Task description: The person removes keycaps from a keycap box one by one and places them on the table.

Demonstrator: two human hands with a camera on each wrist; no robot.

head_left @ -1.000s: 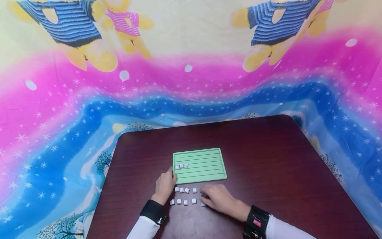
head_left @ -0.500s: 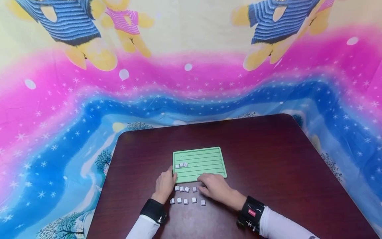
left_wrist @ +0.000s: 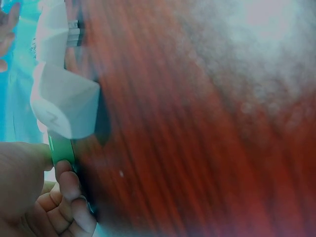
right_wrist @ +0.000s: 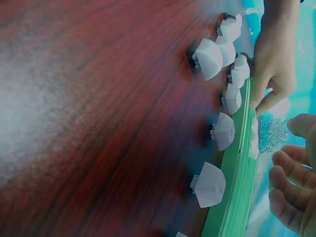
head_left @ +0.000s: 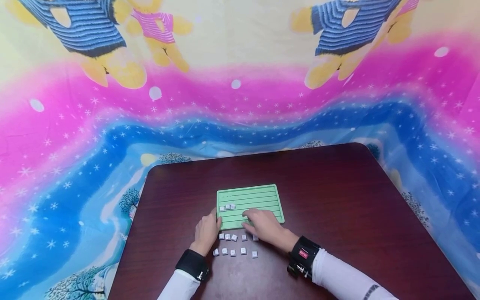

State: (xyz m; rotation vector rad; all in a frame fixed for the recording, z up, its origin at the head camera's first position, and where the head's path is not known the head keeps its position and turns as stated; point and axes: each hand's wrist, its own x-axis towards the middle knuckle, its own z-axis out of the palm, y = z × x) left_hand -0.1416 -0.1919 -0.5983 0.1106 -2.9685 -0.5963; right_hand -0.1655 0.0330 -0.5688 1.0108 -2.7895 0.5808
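Observation:
My left hand point(head_left: 206, 234) grips the left edge of a green board point(head_left: 258, 204) with ruled lines; in the left wrist view its thumb and fingers pinch the rim. Over the board's lower middle hovers my right hand point(head_left: 267, 227), fingers loosely bent. The right wrist view shows a gap between that hand's point(right_wrist: 296, 182) thumb and fingers, with nothing seen in it. Three white keycaps point(head_left: 228, 207) sit side by side at the board's left. Below the board, several more keycaps point(head_left: 234, 238) form an upper row, one partly covered by the right hand. A lower row of keycaps point(head_left: 233, 252) lies nearer me.
A dark reddish-brown table point(head_left: 337, 200) carries everything. Behind it hangs a printed cloth point(head_left: 232, 104) with bears and snowflakes. Close to the left wrist camera stands a keycap point(left_wrist: 66, 103) with a mark on its top.
The right hand has moved up and left from beside the keycap rows to over the board, uncovering a keycap in the lower row and part of one in the upper. The left hand stays put.

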